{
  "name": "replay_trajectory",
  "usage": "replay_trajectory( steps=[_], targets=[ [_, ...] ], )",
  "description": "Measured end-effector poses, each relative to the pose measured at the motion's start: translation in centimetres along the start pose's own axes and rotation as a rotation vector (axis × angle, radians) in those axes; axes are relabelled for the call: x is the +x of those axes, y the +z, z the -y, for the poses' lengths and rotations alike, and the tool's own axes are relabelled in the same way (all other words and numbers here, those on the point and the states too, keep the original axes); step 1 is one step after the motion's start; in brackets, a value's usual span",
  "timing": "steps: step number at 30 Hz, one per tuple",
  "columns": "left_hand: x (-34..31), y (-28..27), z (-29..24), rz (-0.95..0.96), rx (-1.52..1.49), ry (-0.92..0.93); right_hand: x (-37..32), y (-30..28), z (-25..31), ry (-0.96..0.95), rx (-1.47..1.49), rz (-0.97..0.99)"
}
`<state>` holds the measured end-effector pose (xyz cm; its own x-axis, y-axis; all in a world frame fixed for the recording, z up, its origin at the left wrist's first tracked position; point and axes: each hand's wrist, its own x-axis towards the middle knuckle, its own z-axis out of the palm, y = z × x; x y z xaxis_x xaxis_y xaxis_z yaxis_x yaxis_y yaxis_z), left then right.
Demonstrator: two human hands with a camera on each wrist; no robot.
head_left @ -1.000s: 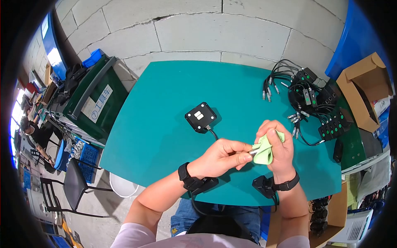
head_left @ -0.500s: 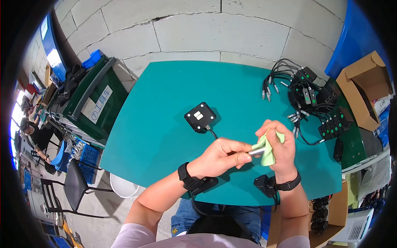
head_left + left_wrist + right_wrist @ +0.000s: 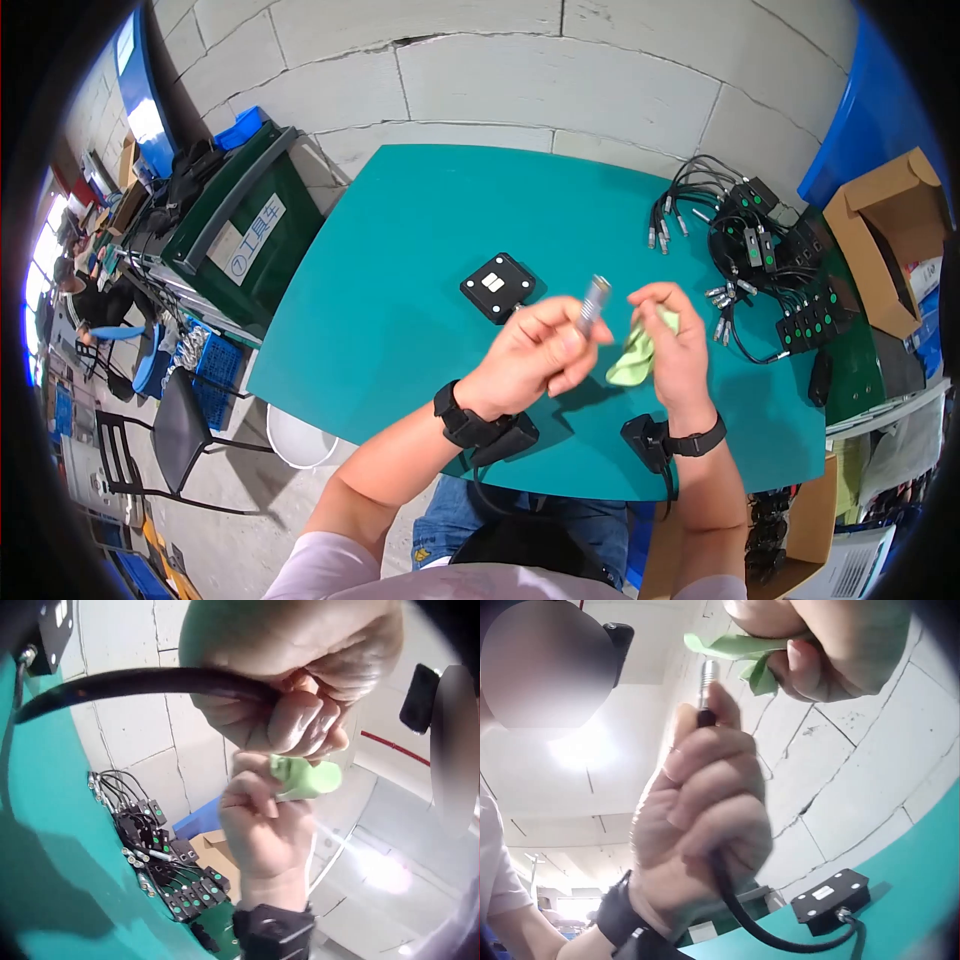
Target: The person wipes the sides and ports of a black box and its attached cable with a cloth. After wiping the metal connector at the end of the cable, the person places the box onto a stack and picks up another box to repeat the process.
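My left hand (image 3: 530, 360) grips a silver cylindrical cable connector (image 3: 594, 300), which points upward above the table. From its lower end a black cable (image 3: 742, 924) passes through the curled fingers and runs to a flat black square box (image 3: 497, 288) lying on the green table. The box's top carries pale rectangles and white corner dots. In my right hand (image 3: 682, 360), a light green cloth (image 3: 630, 364) is pinched between thumb and fingers. The right wrist view shows the cloth (image 3: 761, 654) right beside the connector's metal tip (image 3: 709, 671).
A tangle of black cables with silver connectors and green-dotted black modules (image 3: 808, 322) lies at the table's right. Beyond it stands an open cardboard box (image 3: 862, 262). A block wall backs the table (image 3: 400, 230); a green tool cart (image 3: 235, 225) and white bucket (image 3: 300, 440) stand left.
The connector has come out of the cloth and now points up, as the left hand has turned upward. The hands have drawn slightly apart; the right still holds the cloth. The view has shifted slightly.
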<state>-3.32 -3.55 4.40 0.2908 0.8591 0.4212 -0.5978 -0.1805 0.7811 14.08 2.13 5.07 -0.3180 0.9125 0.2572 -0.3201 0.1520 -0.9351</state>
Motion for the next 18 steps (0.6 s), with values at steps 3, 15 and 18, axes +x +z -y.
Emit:
replay_trajectory(
  steps=[3, 15, 18],
  targets=[
    [0.2, -0.8, -1.3, -0.086, -0.136, 0.159, -0.1, 0.2, -0.7, 0.008, -0.709, 0.315],
    [1.2, -5.2, -2.8, -0.311, 0.152, 0.297, 4.8, 5.9, 2.8, -0.117, -0.801, 0.320],
    [1.3, -5.3, -2.5, -0.289, 0.281, 0.123, 8.4, 6.2, 5.9, -0.151, -1.072, 0.511]
  ],
)
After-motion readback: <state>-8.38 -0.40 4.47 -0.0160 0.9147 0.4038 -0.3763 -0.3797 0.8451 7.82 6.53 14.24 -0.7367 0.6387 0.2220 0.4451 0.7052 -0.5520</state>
